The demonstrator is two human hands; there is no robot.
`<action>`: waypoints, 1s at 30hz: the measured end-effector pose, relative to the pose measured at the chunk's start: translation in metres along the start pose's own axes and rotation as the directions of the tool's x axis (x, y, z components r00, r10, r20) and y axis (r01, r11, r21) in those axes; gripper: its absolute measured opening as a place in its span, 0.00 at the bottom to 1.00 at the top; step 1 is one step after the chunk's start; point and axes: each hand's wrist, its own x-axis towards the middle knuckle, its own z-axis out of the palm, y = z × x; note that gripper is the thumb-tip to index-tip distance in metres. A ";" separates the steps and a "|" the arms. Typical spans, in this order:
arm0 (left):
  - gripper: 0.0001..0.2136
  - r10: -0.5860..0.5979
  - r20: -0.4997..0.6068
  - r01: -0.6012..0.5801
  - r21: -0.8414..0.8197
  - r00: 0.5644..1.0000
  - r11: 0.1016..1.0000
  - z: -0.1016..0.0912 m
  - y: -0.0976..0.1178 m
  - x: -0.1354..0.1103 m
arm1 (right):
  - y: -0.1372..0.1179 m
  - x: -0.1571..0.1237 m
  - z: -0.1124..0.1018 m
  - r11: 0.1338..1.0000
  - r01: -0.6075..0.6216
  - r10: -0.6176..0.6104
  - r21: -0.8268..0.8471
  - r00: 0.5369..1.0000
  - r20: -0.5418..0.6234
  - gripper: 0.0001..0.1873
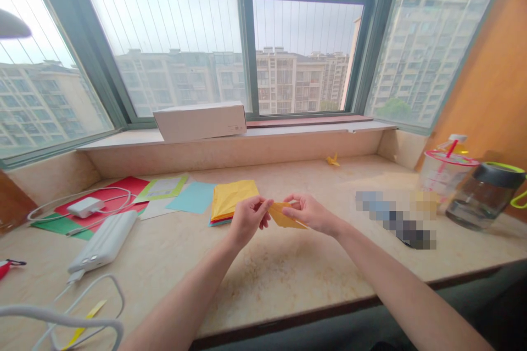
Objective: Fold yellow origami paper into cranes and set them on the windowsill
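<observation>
Between my hands, above the stone ledge, is a folded piece of yellow-orange paper (289,219) with slanted edges. My left hand (251,216) pinches its left corner between thumb and fingers. My right hand (308,211) grips its upper right part, thumb lying across the near face. Just behind my left hand sits a stack of coloured paper (233,197), yellow on top with red and blue edges below. Farther back on the ledge stands a small folded yellow paper bird (333,160).
Left lie loose coloured sheets (193,197), a white charger (86,207), a power bank (105,241) and looped cables (119,307). A white box (201,122) rests on the windowsill. At right stand a lidded cup with straw (447,175) and a dark-capped bottle (481,197), beside a blurred patch.
</observation>
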 end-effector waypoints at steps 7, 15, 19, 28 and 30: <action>0.19 0.000 0.004 0.000 -0.110 1.000 0.994 -0.001 0.001 0.000 | 0.001 0.001 0.002 0.999 -0.016 0.015 0.052 1.000 0.017 0.22; 0.22 0.037 -0.072 -0.049 -0.164 0.997 0.985 0.000 -0.002 0.002 | 0.001 0.001 0.005 0.997 0.007 -0.007 0.077 1.000 0.007 0.21; 0.20 0.014 -0.001 -0.014 -0.189 1.000 0.982 0.003 -0.001 -0.001 | 0.002 0.004 0.007 0.991 0.089 -0.079 0.098 0.992 -0.103 0.21; 0.16 0.006 0.069 -0.003 -0.040 0.998 0.999 0.014 -0.016 -0.002 | 0.004 0.009 0.012 0.967 0.212 -0.182 0.145 0.964 -0.194 0.16; 0.15 0.013 0.048 -0.010 -0.051 0.999 0.999 0.013 -0.017 -0.001 | 0.004 0.009 0.012 0.974 0.200 -0.176 0.103 0.964 -0.201 0.16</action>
